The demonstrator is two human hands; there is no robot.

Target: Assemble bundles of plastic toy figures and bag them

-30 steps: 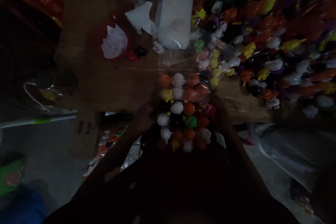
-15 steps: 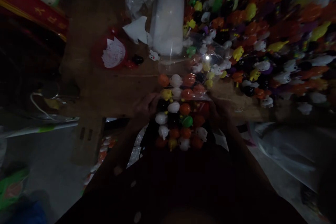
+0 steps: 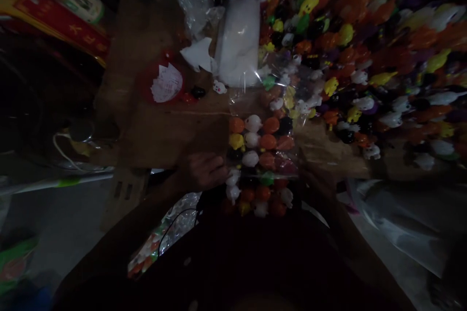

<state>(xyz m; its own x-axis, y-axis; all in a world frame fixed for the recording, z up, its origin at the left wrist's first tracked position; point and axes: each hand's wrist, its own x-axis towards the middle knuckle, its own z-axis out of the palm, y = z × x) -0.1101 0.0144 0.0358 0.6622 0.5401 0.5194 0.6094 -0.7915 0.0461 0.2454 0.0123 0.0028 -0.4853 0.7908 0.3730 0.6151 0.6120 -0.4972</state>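
Note:
Rows of small round toys in orange, white, yellow, black and green lie at the table's front edge, among them a white toy. A clear plastic bag covers the upper rows, its near edge stretched across them. The lower rows, with a yellow toy, stick out of the bag toward my body. My left hand is closed, its fingers curled at the bag's left edge. At the right edge is my right hand, very dark, its fingers seeming to pinch the film.
A stack of clear bags lies beyond the toys. To its left are a torn white piece and a red bowl with paper slips. A large heap of coloured toys fills the right side. A translucent sack stands below right.
The bag's near edge has come down toward my body, over more rows of toys. Both hands have moved nearer to me with it. The view has shifted slightly.

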